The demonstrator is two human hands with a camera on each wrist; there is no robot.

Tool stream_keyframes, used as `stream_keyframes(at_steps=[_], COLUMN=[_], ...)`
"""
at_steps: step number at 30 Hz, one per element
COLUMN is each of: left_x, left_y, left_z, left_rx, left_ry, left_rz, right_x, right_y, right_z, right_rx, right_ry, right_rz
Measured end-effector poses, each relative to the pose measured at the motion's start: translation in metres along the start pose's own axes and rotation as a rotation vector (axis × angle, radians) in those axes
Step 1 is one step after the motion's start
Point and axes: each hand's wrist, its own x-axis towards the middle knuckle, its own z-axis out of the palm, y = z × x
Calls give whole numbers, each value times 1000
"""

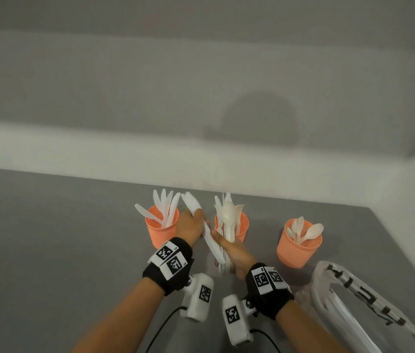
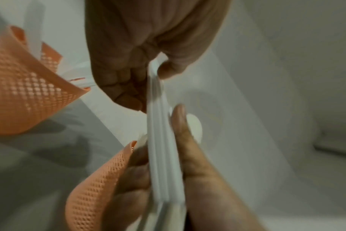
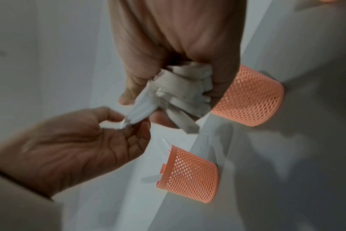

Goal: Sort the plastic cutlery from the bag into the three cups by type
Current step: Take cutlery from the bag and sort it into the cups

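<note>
Three orange mesh cups stand in a row: the left cup (image 1: 162, 231) (image 2: 20, 96) (image 3: 192, 176) holds knives, the middle cup (image 1: 243, 226) (image 2: 97, 184) (image 3: 253, 100) forks, the right cup (image 1: 299, 244) spoons. Between the left and middle cups my left hand (image 1: 196, 217) (image 2: 150, 81) (image 3: 128, 123) pinches white knives (image 1: 193, 207) (image 2: 158, 125) (image 3: 138, 112). Their lower ends still lie against my right hand (image 1: 229, 250) (image 3: 172, 96). That hand grips a cutlery bundle (image 1: 228, 217) (image 3: 186, 90) upright in front of the middle cup; a spoon shows in it.
The clear plastic bag (image 1: 354, 301) with black lettering lies at the front right, white cutlery still inside. The grey table (image 1: 48, 238) ends at a white wall just behind the cups. Camera cables trail from both wrists near the front edge.
</note>
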Motion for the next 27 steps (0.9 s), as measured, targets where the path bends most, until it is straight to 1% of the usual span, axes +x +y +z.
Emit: stream_keyframes(at_steps=[2,4,5,7,8,10,13,18,22,24,27], left_x=[4,9,11,10,7,0,-7,-5,0,1,5], left_y=[3,7,7,6,5,3,-1,-9,-11,-12,-9], left_z=[-6,-13,-15,-17,-17,-15,-7,-4,-4,-2,-2], left_rx=[-249,-395,-394,-268,-200,-138,-80,-79,-20,-11,-122], left_ry=[59,109,121,98,59,-40,-165,-207,-133,-86,87], left_rz=[-77,-80,-66,-34,-21,2,22,-31,-45,-21,24], right_x=[1,1,1,0,0,-3,-5,-4,-4,-3,-2], right_y=[0,-2,-3,-6,-7,-10,-11,-11,-11,-11,-10], right_z=[-2,-4,-5,-6,-6,-4,-1,1,4,6,6], right_rx=[65,150,184,254,291,323,289,265,128,67,22], right_ry=[25,-9,-38,-103,-142,-199,-222,-257,-216,-193,-179], right_rz=[78,123,136,163,169,170,170,165,129,107,68])
